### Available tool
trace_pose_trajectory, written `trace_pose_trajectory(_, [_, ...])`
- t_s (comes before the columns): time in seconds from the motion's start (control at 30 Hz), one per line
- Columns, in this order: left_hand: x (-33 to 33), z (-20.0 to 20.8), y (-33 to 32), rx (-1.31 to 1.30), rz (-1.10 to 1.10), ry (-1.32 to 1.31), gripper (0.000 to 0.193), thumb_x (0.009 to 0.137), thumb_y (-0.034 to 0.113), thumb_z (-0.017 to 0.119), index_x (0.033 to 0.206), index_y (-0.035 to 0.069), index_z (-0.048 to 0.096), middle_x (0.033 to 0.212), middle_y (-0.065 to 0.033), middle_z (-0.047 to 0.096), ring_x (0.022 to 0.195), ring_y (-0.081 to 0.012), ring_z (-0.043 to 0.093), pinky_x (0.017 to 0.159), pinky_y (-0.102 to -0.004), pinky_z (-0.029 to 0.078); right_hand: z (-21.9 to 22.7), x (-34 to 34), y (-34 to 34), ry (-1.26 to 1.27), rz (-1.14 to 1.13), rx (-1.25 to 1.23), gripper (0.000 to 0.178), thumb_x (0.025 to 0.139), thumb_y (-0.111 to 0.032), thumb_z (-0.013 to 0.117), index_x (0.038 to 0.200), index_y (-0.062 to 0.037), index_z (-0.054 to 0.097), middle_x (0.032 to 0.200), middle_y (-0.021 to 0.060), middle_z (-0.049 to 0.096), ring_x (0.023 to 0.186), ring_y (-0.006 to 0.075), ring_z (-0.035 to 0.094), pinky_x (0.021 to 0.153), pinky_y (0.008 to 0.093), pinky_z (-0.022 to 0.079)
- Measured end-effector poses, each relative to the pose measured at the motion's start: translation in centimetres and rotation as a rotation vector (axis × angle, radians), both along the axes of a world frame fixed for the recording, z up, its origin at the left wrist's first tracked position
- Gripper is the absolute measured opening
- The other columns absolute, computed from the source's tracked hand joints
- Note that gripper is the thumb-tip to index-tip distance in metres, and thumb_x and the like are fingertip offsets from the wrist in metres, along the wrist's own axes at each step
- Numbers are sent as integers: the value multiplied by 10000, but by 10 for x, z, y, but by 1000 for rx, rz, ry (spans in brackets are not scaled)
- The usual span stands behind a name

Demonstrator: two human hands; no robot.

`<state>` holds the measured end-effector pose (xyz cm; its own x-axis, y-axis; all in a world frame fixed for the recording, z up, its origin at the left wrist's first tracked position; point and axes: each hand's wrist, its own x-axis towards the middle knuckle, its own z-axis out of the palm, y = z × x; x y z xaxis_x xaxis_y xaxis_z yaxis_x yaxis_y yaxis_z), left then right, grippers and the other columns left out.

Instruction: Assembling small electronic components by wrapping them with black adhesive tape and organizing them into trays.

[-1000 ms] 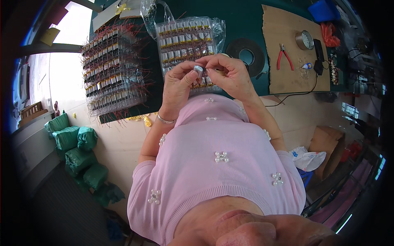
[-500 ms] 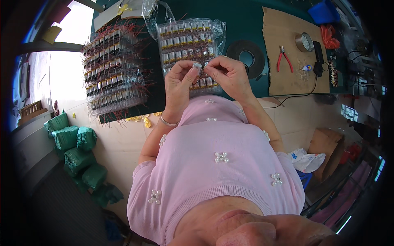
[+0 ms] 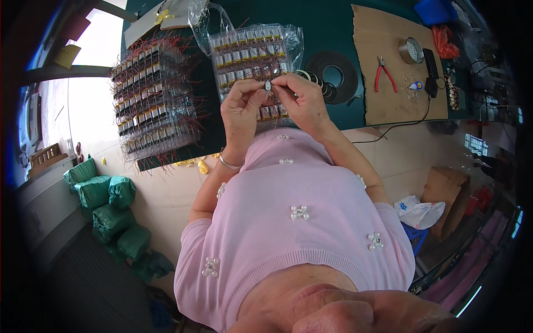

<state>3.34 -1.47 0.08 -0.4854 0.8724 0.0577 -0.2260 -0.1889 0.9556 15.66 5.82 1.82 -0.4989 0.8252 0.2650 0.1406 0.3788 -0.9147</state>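
- L hand point(image 3: 241, 108): thumb + fingers drawn in tight, pinching a small silvery piece point(image 3: 268, 86) at the fingertips.
- R hand point(image 3: 302, 102): thumb & index nearly together, right up against the piece's R side; can't tell if they have hold of it or just touch.
- Piece is btwn the two hands' fingertips, held up above the lower part of a clear plastic tray point(image 3: 286, 47); details too small to make out.
- Tray sits on the green table point(image 3: 311, 33), in front of the person, w/ rows of small silvery cells w/ yellow ends; hands hide part of the lower rows.
- Clear bag point(image 3: 195, 16) by tray's upper L corner.
- To the L, near tray: tray stack point(image 3: 166, 145), more cells in rows, thin red wires sticking out all round.
- R of tray: big black roll point(image 3: 350, 76) lying flat, hole up; a few thin rings point(image 3: 315, 77) btwn it & R hand, partly hidden.
- Further R: cardboard sheet point(image 3: 372, 33) w/ red-handled pliers point(image 3: 379, 77), round tin point(image 3: 411, 50) w/ pale contents, small white-and-blue bottle point(image 3: 415, 86), black corded device point(image 3: 431, 83).
- Red plastic bag point(image 3: 444, 41) just beyond cardboard's R edge, blue container point(image 3: 436, 11) above it.
- Floor, lower L: green wrapped bundles point(image 3: 93, 191), piled up.
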Motion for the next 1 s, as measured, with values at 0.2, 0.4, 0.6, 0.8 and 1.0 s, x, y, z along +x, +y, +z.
trace_pose_trajectory(0.2, [-26, 14, 7, -62, -253, 147, 170, 822, -35, 639, 991, -22, 635, 934, -31, 576, 751, -84, 566, 709, -209, 495, 6, 4, -1, 2, 58, 52, 68, 810, 7, 618, 877, -2, 609, 782, 108, 623, 678, 241, 620, 592, 311, 480])
trace_pose_trajectory(0.4, [-35, 15, 5, -63, -342, 113, 158, 791, -34, 673, 946, -45, 641, 884, -32, 613, 749, -78, 566, 723, -200, 485, 6, 8, 0, -102, 47, 52, 65, 809, -15, 630, 868, -2, 604, 753, 108, 620, 656, 251, 610, 572, 303, 472])
trace_pose_trajectory(0.6, [-45, -4, -2, -213, -472, -436, 153, 819, 60, 677, 951, 15, 615, 802, -16, 622, 696, -71, 544, 641, -193, 445, 14, 14, 11, -39, 304, -146, 80, 835, -20, 607, 911, 3, 613, 768, 74, 638, 656, 141, 582, 596, 255, 463])
trace_pose_trajectory(0.8, [-39, -7, -8, -244, -430, -461, 148, 843, 95, 663, 961, 30, 602, 794, -8, 621, 658, -55, 508, 597, -174, 397, 7, 14, 15, 81, 459, -667, 138, 845, -59, 597, 959, 16, 614, 796, 14, 626, 713, 63, 555, 626, 229, 469])
trace_pose_trajectory(1.0, [-39, -8, -10, -260, -405, -395, 156, 835, 106, 676, 953, 34, 602, 790, -6, 622, 651, -43, 489, 588, -172, 384, 3, 6, 10, -31, 344, -652, 165, 824, -113, 632, 933, 11, 626, 755, 6, 623, 661, 55, 541, 579, 218, 445])
